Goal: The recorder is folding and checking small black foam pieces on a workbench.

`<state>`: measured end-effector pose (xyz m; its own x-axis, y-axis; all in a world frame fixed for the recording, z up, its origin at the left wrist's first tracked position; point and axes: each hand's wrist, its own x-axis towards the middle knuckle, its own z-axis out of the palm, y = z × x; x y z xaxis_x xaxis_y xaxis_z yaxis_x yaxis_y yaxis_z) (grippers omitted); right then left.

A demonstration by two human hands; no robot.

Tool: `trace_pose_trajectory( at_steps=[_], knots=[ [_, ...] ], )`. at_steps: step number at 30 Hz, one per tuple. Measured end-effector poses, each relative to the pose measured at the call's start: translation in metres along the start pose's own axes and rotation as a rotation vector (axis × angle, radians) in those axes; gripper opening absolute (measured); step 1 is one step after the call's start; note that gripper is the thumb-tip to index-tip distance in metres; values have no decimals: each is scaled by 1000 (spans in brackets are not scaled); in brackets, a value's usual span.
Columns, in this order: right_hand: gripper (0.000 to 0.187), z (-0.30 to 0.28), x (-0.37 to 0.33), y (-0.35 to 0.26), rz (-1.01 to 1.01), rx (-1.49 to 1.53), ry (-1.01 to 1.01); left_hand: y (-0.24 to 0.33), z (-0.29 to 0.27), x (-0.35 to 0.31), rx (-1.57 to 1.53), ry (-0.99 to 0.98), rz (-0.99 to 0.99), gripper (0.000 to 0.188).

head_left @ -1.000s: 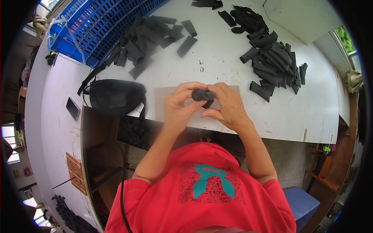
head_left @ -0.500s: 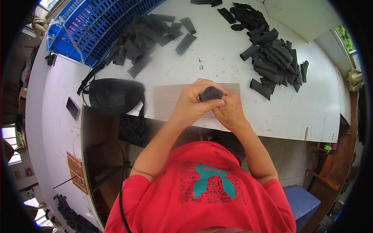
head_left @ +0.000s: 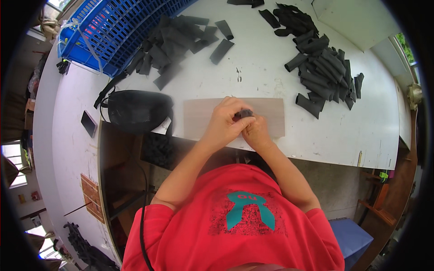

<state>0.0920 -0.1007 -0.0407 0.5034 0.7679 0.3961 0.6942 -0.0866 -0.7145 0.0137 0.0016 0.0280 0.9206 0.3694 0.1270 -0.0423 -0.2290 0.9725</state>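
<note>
My left hand and my right hand meet in front of me, both closed around a dark grey fabric tube. Only a small bunched end of the tube shows between the fingers; the rest is hidden in the hands. Beneath them on the white table lies a flat, wood-coloured board. A heap of similar dark tubes lies to the right, and another loose heap of tubes is at the far left, with two single ones beside it.
A blue plastic basket stands at the far left. Nearer are a black bag and a phone. More black pieces lie at the back. The table's front edge runs close to my body. A blue stool stands at the lower right.
Less of the fabric tube shows now; it has sunk into my hands. My right hand has moved in closer to my left. The whole view has shifted slightly.
</note>
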Motion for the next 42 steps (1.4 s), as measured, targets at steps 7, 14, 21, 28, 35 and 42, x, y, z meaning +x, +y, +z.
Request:
trace_pose_trajectory(
  at_steps=[7,14,21,28,35,42],
  knots=[
    [12,-18,10,-16,47,-56,-57,2,-4,-8,-196,133,123,12],
    [12,7,-3,-3,63,-46,51,-2,-20,2,190,-61,272,13],
    [16,-9,0,-6,72,-165,-41,11,-2,-9,-60,194,144,15],
    [21,-41,20,-38,28,-227,-123,4,-9,-17,-720,266,135,10],
    [24,-9,11,-22,-35,-300,-34,-14,-20,-21,-741,201,167,10],
    [22,-21,15,-24,45,-300,-130,8,-29,-9,-376,88,62,20]
  ],
)
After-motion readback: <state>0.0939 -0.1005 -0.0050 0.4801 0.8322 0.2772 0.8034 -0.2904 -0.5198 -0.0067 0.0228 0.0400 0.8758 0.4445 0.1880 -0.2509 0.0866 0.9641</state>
